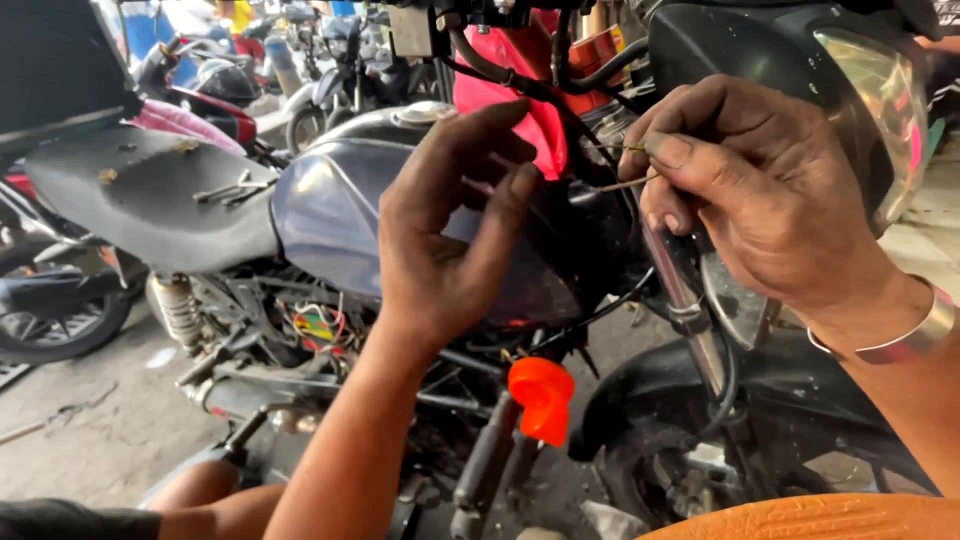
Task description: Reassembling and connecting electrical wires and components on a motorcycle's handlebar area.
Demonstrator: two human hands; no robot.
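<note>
Thin bare wire (622,183), pale, nearly level, beside dark fuel tank (330,215), front end pinched

Soft daylight comes from the open street behind, and there are no hard shadows. The tank (330,215) shows a dull sheen, and the headlight (880,110) has pale glare. The hands look slightly blurred, the far bikes hazy.
</note>
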